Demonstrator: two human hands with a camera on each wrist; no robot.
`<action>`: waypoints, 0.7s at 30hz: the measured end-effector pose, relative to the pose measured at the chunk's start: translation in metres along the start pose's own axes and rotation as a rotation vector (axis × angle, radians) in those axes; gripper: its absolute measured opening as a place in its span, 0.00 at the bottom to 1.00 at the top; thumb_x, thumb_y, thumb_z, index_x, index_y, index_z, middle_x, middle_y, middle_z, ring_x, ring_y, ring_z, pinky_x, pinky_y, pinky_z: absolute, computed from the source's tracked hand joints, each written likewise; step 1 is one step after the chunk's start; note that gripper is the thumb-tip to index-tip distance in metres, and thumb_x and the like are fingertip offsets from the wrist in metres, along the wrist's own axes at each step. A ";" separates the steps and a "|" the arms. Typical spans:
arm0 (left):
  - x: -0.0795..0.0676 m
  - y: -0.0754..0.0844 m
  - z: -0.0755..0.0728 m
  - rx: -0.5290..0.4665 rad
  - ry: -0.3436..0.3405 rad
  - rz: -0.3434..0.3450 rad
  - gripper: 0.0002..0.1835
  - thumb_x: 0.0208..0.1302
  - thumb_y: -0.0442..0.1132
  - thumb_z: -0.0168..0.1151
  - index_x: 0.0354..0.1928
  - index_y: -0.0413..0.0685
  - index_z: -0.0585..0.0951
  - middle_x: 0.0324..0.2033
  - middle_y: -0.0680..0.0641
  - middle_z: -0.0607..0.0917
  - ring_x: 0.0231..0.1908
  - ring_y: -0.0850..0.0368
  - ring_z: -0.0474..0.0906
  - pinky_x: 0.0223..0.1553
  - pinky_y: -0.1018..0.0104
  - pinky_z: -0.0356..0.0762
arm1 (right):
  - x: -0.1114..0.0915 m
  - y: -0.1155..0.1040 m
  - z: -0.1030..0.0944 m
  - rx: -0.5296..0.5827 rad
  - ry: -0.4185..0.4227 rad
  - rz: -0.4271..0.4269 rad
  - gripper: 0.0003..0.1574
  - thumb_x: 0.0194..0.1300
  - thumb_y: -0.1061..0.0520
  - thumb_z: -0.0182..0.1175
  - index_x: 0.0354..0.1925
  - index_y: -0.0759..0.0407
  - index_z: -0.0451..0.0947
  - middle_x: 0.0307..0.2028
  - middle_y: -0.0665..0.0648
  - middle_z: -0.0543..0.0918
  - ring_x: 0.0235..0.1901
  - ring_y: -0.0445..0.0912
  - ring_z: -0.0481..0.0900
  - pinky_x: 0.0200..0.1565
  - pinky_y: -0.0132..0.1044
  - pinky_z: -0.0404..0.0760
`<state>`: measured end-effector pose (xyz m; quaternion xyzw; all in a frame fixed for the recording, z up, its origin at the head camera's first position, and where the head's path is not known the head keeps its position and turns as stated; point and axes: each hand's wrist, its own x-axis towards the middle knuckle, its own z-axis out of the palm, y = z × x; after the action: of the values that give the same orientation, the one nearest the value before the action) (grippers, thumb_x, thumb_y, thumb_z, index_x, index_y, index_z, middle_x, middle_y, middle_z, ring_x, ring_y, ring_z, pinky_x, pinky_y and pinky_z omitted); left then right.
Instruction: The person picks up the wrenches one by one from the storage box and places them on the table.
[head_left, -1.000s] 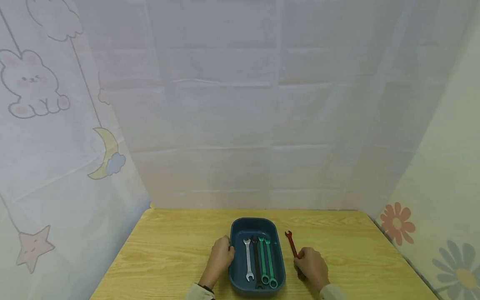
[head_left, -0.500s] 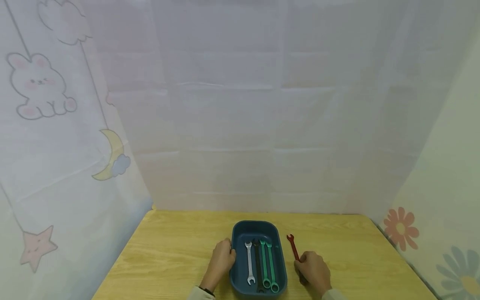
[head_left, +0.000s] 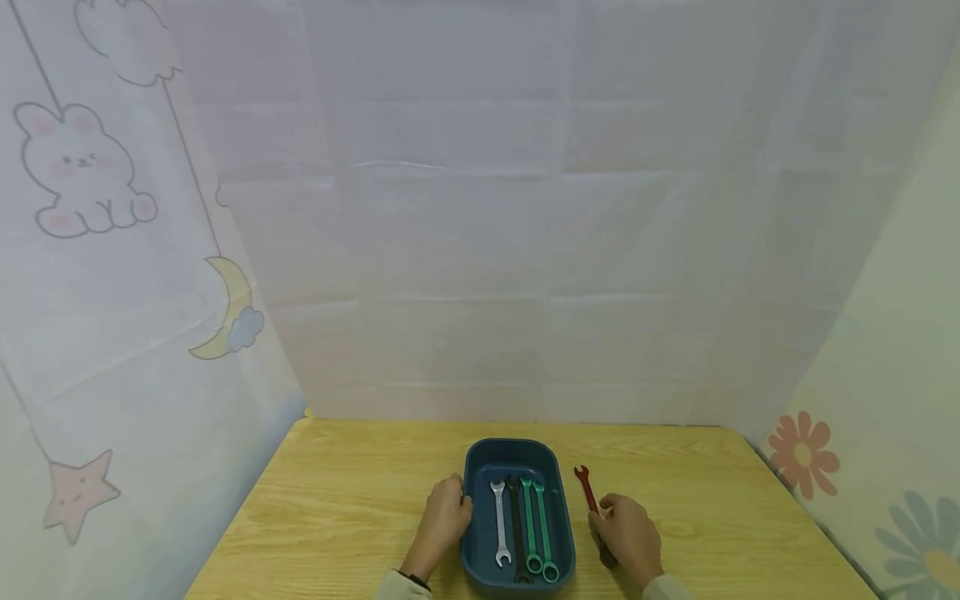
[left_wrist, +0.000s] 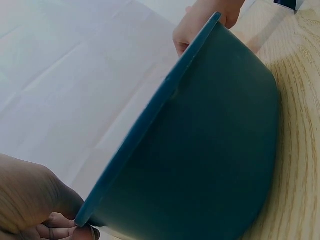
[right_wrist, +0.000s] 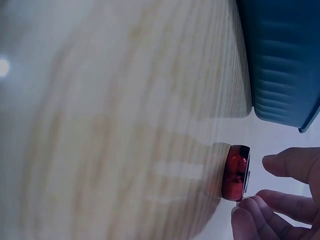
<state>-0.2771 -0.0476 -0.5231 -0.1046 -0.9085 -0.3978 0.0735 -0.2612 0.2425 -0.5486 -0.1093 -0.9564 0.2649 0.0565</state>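
A dark blue plastic bin (head_left: 510, 461) stands on the table in front of me, and my left hand (head_left: 442, 512) pinches its left rim between thumb and fingers. Inside lie a silver open-ended wrench (head_left: 501, 521), a black wrench (head_left: 516, 529) and two green combination wrenches (head_left: 530, 527), roughly side by side. Right of the bin, a red wrench (head_left: 587, 487) lies on the wood, its near part partly covered by my right hand (head_left: 632, 533). The right wrist view shows the fingertips (right_wrist: 245, 207) right at the wrench's edge and the thumb apart from it.
The light wood table (head_left: 360, 467) runs back to a pale cloth wall (head_left: 480, 250). Printed side sheets carry a rabbit (head_left: 82, 179) on the left and flowers (head_left: 802, 454) on the right.
The head view has shifted slightly. My right thumb and index finger stand a little farther apart at the red wrench. The left hand and the bin keep their places.
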 end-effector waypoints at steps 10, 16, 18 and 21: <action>-0.003 0.001 0.000 0.003 0.038 0.042 0.07 0.52 0.25 0.53 0.22 0.41 0.69 0.17 0.51 0.66 0.17 0.60 0.63 0.15 0.69 0.62 | 0.002 0.000 0.002 0.059 0.084 -0.039 0.14 0.50 0.56 0.64 0.35 0.64 0.80 0.21 0.50 0.77 0.21 0.41 0.72 0.20 0.36 0.70; -0.003 0.001 0.002 0.031 0.064 0.054 0.07 0.52 0.25 0.53 0.22 0.41 0.69 0.17 0.50 0.68 0.18 0.59 0.65 0.16 0.68 0.63 | 0.004 -0.004 0.004 0.104 0.176 -0.107 0.13 0.49 0.60 0.65 0.35 0.65 0.80 0.22 0.51 0.75 0.23 0.42 0.71 0.23 0.35 0.70; -0.003 0.001 0.002 0.032 0.056 0.044 0.07 0.52 0.25 0.53 0.22 0.41 0.69 0.18 0.50 0.68 0.18 0.59 0.65 0.16 0.68 0.63 | 0.003 -0.005 0.004 0.117 0.200 -0.125 0.13 0.49 0.61 0.65 0.36 0.65 0.80 0.24 0.52 0.76 0.24 0.42 0.73 0.25 0.36 0.72; -0.003 0.002 0.001 0.037 0.044 0.031 0.07 0.53 0.25 0.53 0.22 0.41 0.69 0.18 0.50 0.68 0.18 0.59 0.64 0.16 0.68 0.63 | 0.001 -0.007 0.003 0.141 0.226 -0.157 0.13 0.49 0.61 0.65 0.36 0.65 0.79 0.27 0.53 0.78 0.26 0.44 0.76 0.27 0.38 0.75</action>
<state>-0.2738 -0.0456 -0.5229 -0.1084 -0.9122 -0.3818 0.1013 -0.2642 0.2355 -0.5474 -0.0592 -0.9286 0.3120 0.1919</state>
